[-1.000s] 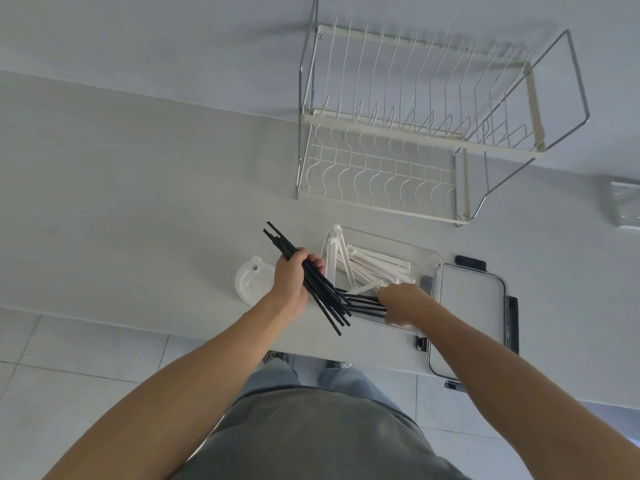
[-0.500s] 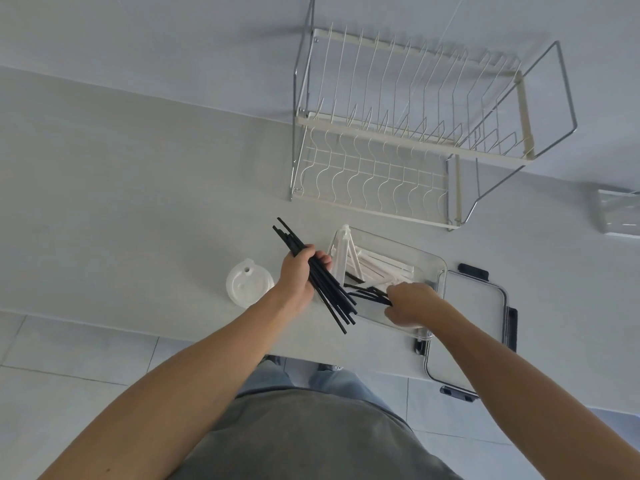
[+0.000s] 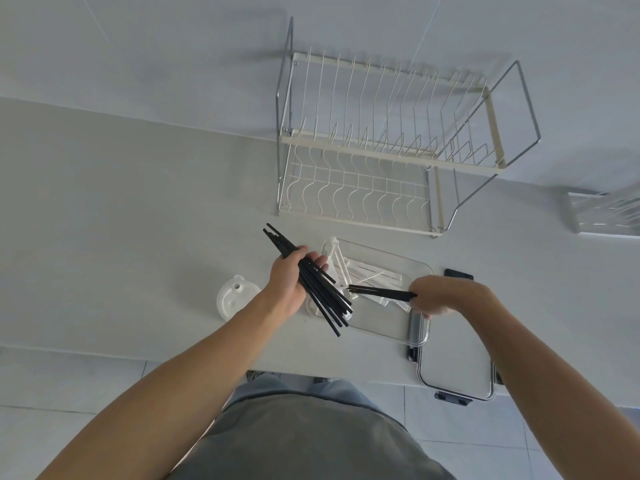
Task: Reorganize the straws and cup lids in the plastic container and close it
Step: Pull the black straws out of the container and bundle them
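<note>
- A white cup lid (image 3: 237, 298) lies flat on the counter (image 3: 121, 220) at the far left, outside the container and just left of the left wrist; it is not yet packed.
- The left hand (image 3: 289, 284) is curled round a bundle of black straws (image 3: 311, 282), gripping them near the middle, so the ends fan out above the fist and below it over the container's left end.
- The clear plastic container (image 3: 388, 327) sits open on the counter between the two hands. White paper-wrapped straws (image 3: 367, 273) lie along its far side, with a few propped up against its left corner.
- The right hand (image 3: 440, 296) pinches a few more black straws (image 3: 377, 291) by one end, holding them level above the container with their free ends pointing at the left hand's bundle.
- The container's lid (image 3: 453, 372), clear with dark clips, lies on the counter at the right, partly under the right forearm and overhanging the counter edge.
- Behind stands a wire dish rack (image 3: 388, 143), apart from the work.
- Judged step: sorting, with the black straws being gathered out of the container into one bundle.
- Next move, as I judge it: pass the right hand's straws into the left hand's grip, which must loosen enough to take them without letting the fan slip. Then the evened bundle goes back in lengthwise, followed by the cup lid and the closing.
</note>
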